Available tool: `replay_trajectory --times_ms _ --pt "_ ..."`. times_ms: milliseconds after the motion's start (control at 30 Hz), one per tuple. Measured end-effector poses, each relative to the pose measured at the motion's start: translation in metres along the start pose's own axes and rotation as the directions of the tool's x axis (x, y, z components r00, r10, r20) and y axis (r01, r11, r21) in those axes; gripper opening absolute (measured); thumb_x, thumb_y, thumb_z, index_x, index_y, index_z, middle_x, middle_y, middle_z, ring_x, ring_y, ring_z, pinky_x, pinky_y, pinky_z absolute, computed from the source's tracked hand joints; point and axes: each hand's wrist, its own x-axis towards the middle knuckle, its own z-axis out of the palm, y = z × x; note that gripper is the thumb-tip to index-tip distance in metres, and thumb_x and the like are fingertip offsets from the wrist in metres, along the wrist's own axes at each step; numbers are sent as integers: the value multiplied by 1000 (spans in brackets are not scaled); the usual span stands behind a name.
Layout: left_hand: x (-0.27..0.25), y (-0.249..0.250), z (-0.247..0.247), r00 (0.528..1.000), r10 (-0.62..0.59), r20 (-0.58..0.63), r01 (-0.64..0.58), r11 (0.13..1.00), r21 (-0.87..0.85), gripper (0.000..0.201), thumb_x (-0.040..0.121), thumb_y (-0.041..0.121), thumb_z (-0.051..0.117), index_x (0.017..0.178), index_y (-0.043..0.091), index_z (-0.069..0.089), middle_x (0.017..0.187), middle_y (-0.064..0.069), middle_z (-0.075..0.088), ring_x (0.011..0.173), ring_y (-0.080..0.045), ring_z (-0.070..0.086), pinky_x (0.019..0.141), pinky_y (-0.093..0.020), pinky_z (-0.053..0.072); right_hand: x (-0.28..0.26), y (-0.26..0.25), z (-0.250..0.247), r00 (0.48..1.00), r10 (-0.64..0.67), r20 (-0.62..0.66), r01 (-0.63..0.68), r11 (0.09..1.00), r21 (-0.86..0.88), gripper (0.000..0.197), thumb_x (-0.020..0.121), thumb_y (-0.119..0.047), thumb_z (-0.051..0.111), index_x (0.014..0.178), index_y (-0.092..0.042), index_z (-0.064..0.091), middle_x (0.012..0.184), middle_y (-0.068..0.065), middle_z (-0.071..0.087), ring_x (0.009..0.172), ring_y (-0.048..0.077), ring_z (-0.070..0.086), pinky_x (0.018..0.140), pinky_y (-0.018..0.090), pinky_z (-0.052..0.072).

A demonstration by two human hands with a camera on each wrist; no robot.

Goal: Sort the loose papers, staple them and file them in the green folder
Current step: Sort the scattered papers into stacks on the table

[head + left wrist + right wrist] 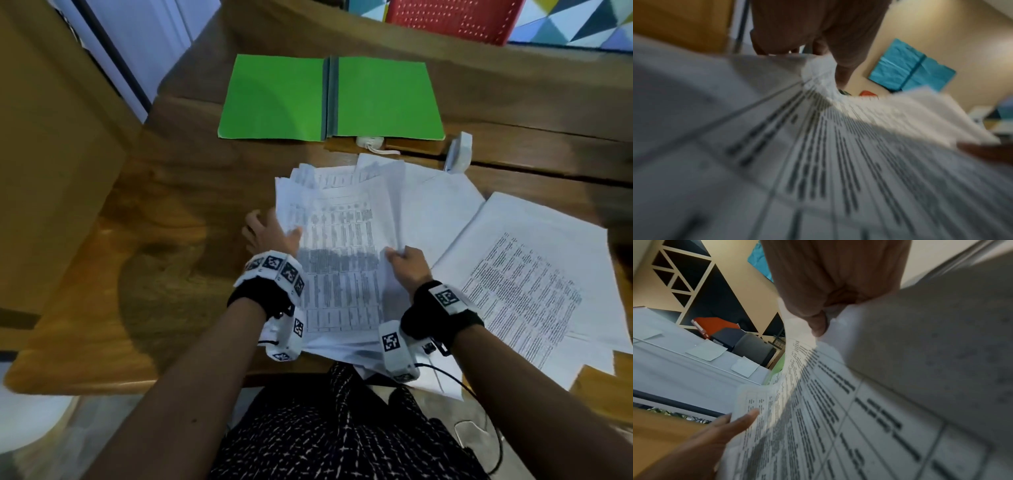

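Note:
A stack of printed table sheets (339, 240) is held just above the wooden table (178, 212), its sheets fanned at the far end. My left hand (270, 233) grips the stack's left edge, thumb on top and fingers underneath. My right hand (406, 262) pinches the right edge, and in the right wrist view its thumb (818, 326) presses on the sheets (838, 418). The green folder (329, 99) lies open and flat at the far middle of the table. A white stapler (459, 152) stands beyond the papers, right of the folder's near corner. The left wrist view shows the blurred sheets (828, 162).
More loose printed pages (524, 284) are spread over the table's right side, some overhanging the near edge. A small white corded object (370, 142) peeks out from under the folder's near edge. A red chair (452, 17) stands behind the table, and a wooden panel (51, 154) stands at left.

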Motion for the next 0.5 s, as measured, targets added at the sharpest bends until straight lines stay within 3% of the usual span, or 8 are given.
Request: replay_trajectory --times_ms 67,133,200,233,300,333,400,500 --pt "-5 -3 6 997 83 -11 -82 996 15 50 86 28 63 131 16 45 146 -10 26 132 -33 26 109 -47 28 -5 -7 5 998 -11 55 7 997 74 29 96 -19 46 69 -8 48 62 7 42 59 17 40 56 27 32" --pt "-2 -8 4 996 52 70 -52 999 11 56 86 30 61 134 9 42 142 -14 35 131 -34 33 107 -46 34 -9 -14 8 994 -24 105 12 993 114 24 96 -20 46 80 -3 53 58 9 46 56 16 44 54 29 37" --pt "9 -15 -5 981 -97 170 112 991 -78 62 86 32 63 134 2 39 140 -14 43 129 -34 43 104 -45 41 -10 -16 10 994 -17 113 2 992 128 31 96 -19 46 100 10 57 85 33 63 84 35 63 75 44 50" --pt "15 -17 -9 960 -155 233 188 974 -125 61 86 31 64 133 1 40 137 -13 48 126 -33 48 100 -42 43 -10 -17 11 993 -2 117 -13 992 127 34 95 -19 47 101 13 57 96 38 62 95 41 61 82 48 49" --pt "22 -19 -17 923 -182 338 256 949 -186 52 85 23 65 128 -1 48 131 -14 56 117 -33 56 93 -38 47 -11 -19 15 992 -11 129 -2 995 98 27 93 -23 52 89 3 59 83 29 62 83 32 60 74 40 48" --pt "22 -18 -20 919 -172 354 250 950 -187 49 84 19 66 126 -2 51 131 -17 57 116 -33 58 93 -37 48 -10 -20 18 991 -13 131 1 996 91 31 89 -30 56 92 1 57 86 23 62 85 29 58 76 37 46" --pt "21 -15 -22 938 -158 309 211 967 -144 49 84 20 66 124 -3 50 129 -17 57 116 -34 56 96 -38 48 -10 -21 25 992 -18 123 8 997 81 73 73 -49 63 124 0 47 120 21 60 114 32 55 99 42 44" --pt "17 -1 -36 976 -19 216 58 983 -173 27 86 17 63 103 -4 58 105 -14 63 105 -32 59 84 -35 48 -9 -31 28 996 23 91 -30 996 85 89 79 -37 68 142 1 19 143 20 38 134 33 36 110 42 31"
